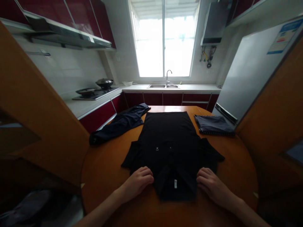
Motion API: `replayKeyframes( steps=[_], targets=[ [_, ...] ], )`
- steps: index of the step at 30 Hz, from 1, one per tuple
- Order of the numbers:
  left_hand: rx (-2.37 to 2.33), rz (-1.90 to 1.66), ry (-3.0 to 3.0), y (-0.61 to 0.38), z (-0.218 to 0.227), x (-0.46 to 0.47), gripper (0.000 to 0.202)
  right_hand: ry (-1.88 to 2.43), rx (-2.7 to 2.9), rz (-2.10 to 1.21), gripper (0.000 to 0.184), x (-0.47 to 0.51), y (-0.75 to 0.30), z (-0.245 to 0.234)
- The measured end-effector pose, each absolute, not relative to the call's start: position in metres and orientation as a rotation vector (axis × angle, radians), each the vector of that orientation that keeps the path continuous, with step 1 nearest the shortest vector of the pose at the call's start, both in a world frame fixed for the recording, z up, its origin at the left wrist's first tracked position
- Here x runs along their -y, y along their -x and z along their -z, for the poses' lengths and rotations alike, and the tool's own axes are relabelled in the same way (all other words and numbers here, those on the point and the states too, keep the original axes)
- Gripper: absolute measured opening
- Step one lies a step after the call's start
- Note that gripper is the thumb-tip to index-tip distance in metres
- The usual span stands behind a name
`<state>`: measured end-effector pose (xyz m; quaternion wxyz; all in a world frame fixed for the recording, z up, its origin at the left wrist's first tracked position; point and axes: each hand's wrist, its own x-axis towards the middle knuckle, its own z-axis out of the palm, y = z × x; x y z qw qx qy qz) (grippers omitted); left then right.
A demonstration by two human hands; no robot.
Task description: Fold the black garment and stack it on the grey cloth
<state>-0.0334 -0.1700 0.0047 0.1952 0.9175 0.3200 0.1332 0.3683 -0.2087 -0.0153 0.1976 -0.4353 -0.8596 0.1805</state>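
In the head view, a black shirt (170,135) lay spread flat over the middle of a rounded wooden table (106,176), its hem toward 12 o'clock and its collar (165,189) toward 6 o'clock. The 2 short sleeves pointed to about 8 and 4 o'clock. A small white label (175,183) showed inside the collar, and a small pale mark (157,148) sat on the chest.

The left hand (141,180) was at the collar's 9 o'clock, palm down, fingers curled at the shirt's shoulder edge. The right hand (208,181) matched it at the collar's 3 o'clock, fingers bent against the other shoulder. I could not tell whether either hand was pinching the cloth, because the fingertips met dark fabric.

Around the shirt on the table, a dark blue piece of clothing (120,124) lay slanted at 10 o'clock, and a folded grey cloth (214,124) with a dark patterned edge lay at 2 o'clock.

Beyond the table, a sink (157,86) with a tap (168,77) was set into the counter at 12 o'clock, below a bright window (151,44). Toward 10 o'clock, 2 pans (104,82) stood on a stove (98,95) under a hood (71,37). A pale fridge (251,69) stood toward 2 o'clock.
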Motion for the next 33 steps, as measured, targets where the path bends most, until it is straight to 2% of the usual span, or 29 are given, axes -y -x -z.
replayKeyframes(
  steps=[2, 5, 7, 8, 9, 11, 14, 19, 21, 23, 24, 27, 30, 33],
  targets=[
    [-0.89, -0.372, -2.577, 0.035, -0.007, 0.176, 0.032, 1.202, 2.435, -0.53, 0.02, 0.217, -0.365, 0.013],
    [-0.898, -0.301, -2.608, 0.039, -0.013, 0.192, 0.016, 1.206, 2.476, -0.596, 0.019, 0.233, -0.366, 0.007],
    [-0.909, -0.283, -2.666, 0.037, -0.014, 0.202, 0.041, 1.242, 2.486, -0.61, 0.015, 0.241, -0.368, 0.004],
    [-0.913, -0.291, -2.706, 0.033, -0.014, 0.205, 0.052, 1.263, 2.486, -0.602, 0.018, 0.244, -0.367, 0.002],
    [-0.907, -0.307, -2.749, 0.029, -0.013, 0.207, 0.053, 1.275, 2.49, -0.594, 0.026, 0.245, -0.366, 0.001],
    [-0.852, -0.333, -2.812, 0.02, -0.01, 0.208, 0.038, 1.277, 2.516, -0.584, 0.037, 0.245, -0.36, -0.002],
    [-0.749, -0.336, -2.811, 0.011, -0.006, 0.207, 0.018, 1.249, 2.579, -0.61, 0.026, 0.248, -0.349, -0.004],
    [-0.635, -0.19, -2.556, 0.021, -0.025, 0.224, 0.015, 1.215, 2.61, -0.905, 0.019, 0.273, -0.345, -0.018],
    [-0.548, -0.073, -2.41, 0.023, -0.042, 0.225, 0.021, 1.157, 2.596, -1.112, 0.014, 0.276, -0.343, -0.028],
    [-0.521, -0.046, -2.325, 0.012, -0.055, 0.213, 0.025, 1.101, 2.517, -1.185, 0.018, 0.263, -0.332, -0.036],
    [-0.561, -0.085, -2.319, 0.002, -0.058, 0.201, 0.026, 1.094, 2.461, -1.147, 0.025, 0.25, -0.323, -0.037],
    [-0.866, -0.33, -2.441, -0.045, -0.045, 0.15, 0.036, 1.323, 2.276, -0.702, 0.042, 0.191, -0.286, -0.025],
    [-1.125, -0.3, -2.574, -0.09, -0.014, 0.101, 0.046, 1.618, 2.31, -0.397, 0.057, 0.123, -0.266, 0.002],
    [-1.348, -0.217, -2.629, -0.107, 0.011, 0.073, 0.054, 1.926, 2.241, -0.274, 0.066, 0.07, -0.288, 0.021]
  ],
)
